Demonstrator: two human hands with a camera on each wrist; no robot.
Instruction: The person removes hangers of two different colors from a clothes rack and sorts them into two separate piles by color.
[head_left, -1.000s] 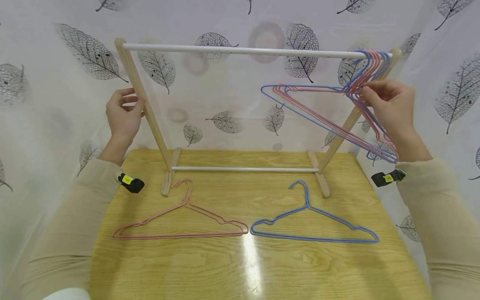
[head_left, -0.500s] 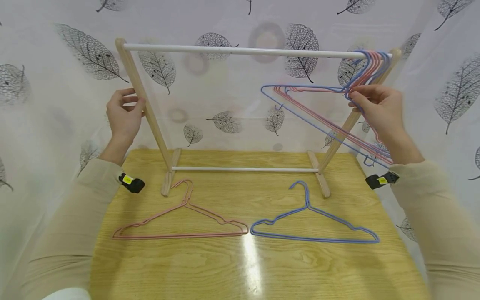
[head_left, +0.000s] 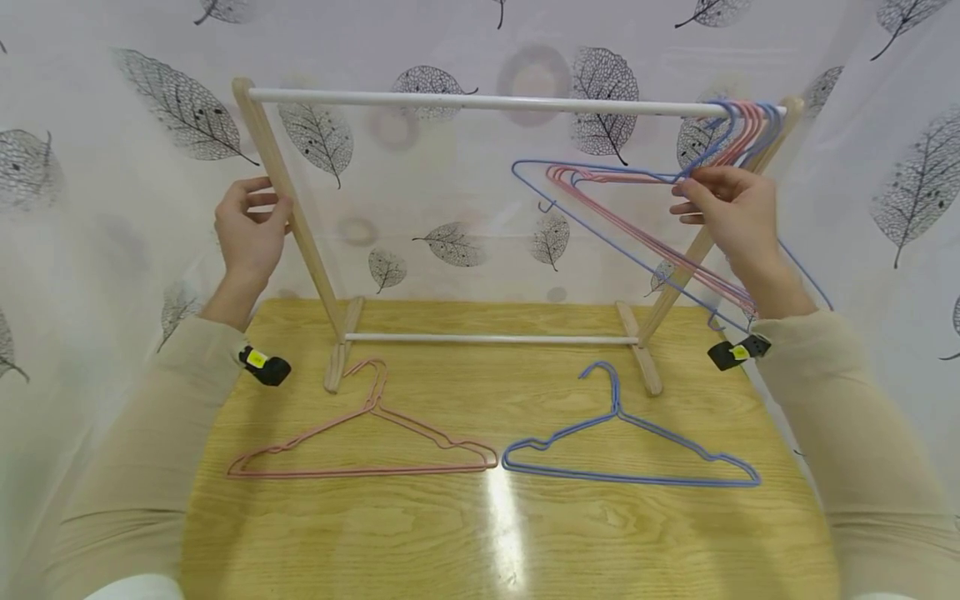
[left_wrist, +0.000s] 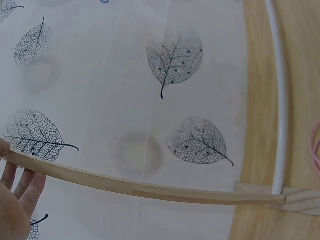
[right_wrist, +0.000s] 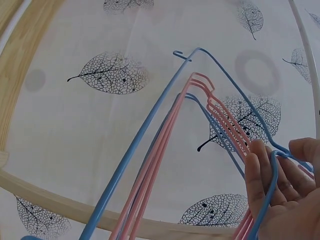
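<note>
My left hand [head_left: 253, 233] grips the left wooden upright [head_left: 310, 260] of a small clothes rack between thumb and fingers. At the rack's right end, my right hand [head_left: 738, 221] pinches the foremost blue wire hanger [right_wrist: 131, 151] at its neck, just below the hook. That hanger still hangs by its hook on the white top rod [head_left: 480, 102]. Behind it hang several pink hangers [right_wrist: 160, 145] and more blue ones, bunched against the right upright. The right hand partly hides their necks in the head view.
On the wooden table [head_left: 420, 542] in front of the rack lie pink hangers [head_left: 322, 473] at left and blue hangers [head_left: 630, 477] at right, overlapping within each colour. A lower white bar [head_left: 487, 338] joins the rack's feet. A leaf-patterned curtain [head_left: 465, 200] surrounds the table.
My right hand has moved left from the bunch and now pinches the front blue hanger, which has swung slightly away from the others. The left hand stays on the upright.
</note>
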